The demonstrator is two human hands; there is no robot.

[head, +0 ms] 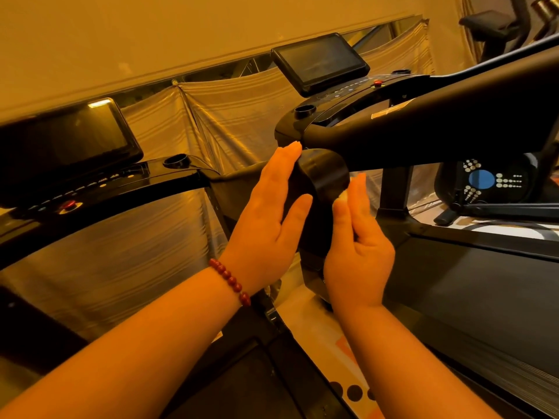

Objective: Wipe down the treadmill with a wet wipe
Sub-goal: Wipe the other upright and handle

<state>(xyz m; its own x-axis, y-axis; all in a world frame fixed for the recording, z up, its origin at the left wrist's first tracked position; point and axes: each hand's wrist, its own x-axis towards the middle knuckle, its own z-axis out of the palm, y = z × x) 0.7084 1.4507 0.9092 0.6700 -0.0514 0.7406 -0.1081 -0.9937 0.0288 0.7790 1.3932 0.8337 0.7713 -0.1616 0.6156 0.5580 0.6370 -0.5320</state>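
Observation:
The black treadmill fills the right of the head view, with its console screen at the top and its belt at the lower right. The rounded end of its left handrail sits between my hands. My left hand, with a red bead bracelet on the wrist, lies flat and open against the left side of that end. My right hand presses against its right side, fingers straight, with a small white wet wipe showing between the fingertips and the handrail.
A second treadmill with its own screen stands to the left. Pale curtains hang behind both machines. An exercise bike stands at the far right, and more gym gear is at the top right corner.

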